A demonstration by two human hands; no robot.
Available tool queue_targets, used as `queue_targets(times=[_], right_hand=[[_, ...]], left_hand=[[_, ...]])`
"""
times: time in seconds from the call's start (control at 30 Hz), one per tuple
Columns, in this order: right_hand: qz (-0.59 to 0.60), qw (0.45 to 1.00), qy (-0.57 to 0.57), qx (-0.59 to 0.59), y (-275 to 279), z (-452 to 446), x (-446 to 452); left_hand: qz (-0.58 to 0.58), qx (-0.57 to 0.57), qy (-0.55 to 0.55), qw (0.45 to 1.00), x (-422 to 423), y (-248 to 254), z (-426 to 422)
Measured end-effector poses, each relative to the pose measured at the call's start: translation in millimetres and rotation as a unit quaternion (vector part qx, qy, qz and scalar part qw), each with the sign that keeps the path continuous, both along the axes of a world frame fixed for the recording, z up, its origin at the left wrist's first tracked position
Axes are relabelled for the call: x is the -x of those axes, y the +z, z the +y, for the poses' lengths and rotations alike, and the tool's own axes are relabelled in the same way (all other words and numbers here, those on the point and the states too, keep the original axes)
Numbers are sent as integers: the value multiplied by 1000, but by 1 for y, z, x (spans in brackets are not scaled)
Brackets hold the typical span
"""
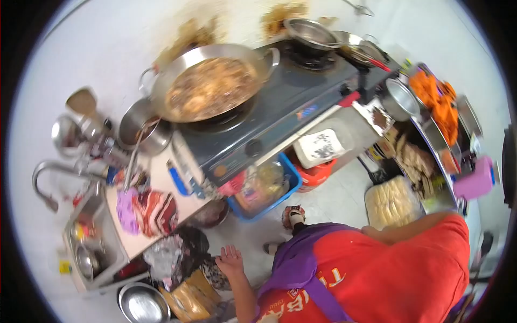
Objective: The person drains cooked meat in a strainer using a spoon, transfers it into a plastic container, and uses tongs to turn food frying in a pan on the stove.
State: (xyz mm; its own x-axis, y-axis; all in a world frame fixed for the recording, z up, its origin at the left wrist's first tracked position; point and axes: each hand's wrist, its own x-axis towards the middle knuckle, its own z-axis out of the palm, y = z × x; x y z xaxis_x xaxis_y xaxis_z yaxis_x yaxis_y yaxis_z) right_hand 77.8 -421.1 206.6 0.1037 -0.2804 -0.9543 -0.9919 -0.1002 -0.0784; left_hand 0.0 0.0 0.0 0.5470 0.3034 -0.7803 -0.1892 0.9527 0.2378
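My left hand (pixel 230 261) is held out at the lower middle with its fingers apart and nothing in it. It is nearest to crumpled plastic bags (pixel 164 258) beside the counter and a brown package (pixel 194 296) on the floor. On the right, my right forearm (pixel 414 229) bends in toward my waist. My right hand is mostly hidden behind my red shirt and purple apron (pixel 293 261), so its fingers do not show. A large wok (pixel 157 91) of bubbling brown liquid and food sits on the black stove (pixel 291 99).
A steel pot (pixel 128 129), a blue-handled knife (pixel 177 180) and patterned cloths (pixel 153 212) are on the counter beside the sink (pixel 116 237). Below the stove stand a blue tub (pixel 293 172) and a red gas cylinder (pixel 318 175). A shelf at right holds orange cloth (pixel 439 102) and pots.
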Motion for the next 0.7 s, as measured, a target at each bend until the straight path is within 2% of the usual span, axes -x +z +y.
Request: queue_targets(times=[0.07, 0.13, 0.17, 0.23, 0.27, 0.3, 0.4, 0.43, 0.47, 0.5, 0.53, 0.6, 0.67, 0.7], right_hand=[[-1, 998, -61, -1, -1, -11, 9], [-23, 998, -54, 19, 4, -18, 6], [-50, 998, -12, 40, 20, -15, -7], [-204, 967, 87, 125, -19, -44, -26], [-327, 915, 142, 188, -74, -70, -45], [-422, 869, 175, 191, -77, -79, -81], [-595, 759, 201, 173, -58, -113, -193], [-645, 708, 202, 206, -21, -115, -218], [-702, 590, 265, 298, -29, -151, -262], [-748, 503, 276, 334, -4, -174, -297], [-742, 481, 294, 363, 39, -189, -321], [-691, 451, 335, 455, 86, -239, -374], [-648, 430, 342, 527, 97, -298, -436], [-605, 440, 346, 566, 94, -328, -468]], left_hand=[[8, 26, -50, 998, -3, -15, -10], [27, 23, -120, 992, -3, -36, -21], [42, 8, -168, 985, -2, -50, -26], [62, -30, -239, 969, -7, -54, -40], [65, -51, -263, 961, -10, -46, -49], [68, -71, -285, 953, -13, -41, -59], [98, -109, -312, 939, -21, -47, -80], [97, -116, -320, 935, -21, -53, -84], [96, -121, -327, 932, -20, -62, -89], [95, -125, -332, 930, -24, -66, -97], [111, -139, -336, 925, -31, -66, -109], [143, -165, -338, 915, -45, -62, -139], [133, -189, -391, 891, -91, -31, -190], [115, -205, -420, 877, -119, -6, -220]])
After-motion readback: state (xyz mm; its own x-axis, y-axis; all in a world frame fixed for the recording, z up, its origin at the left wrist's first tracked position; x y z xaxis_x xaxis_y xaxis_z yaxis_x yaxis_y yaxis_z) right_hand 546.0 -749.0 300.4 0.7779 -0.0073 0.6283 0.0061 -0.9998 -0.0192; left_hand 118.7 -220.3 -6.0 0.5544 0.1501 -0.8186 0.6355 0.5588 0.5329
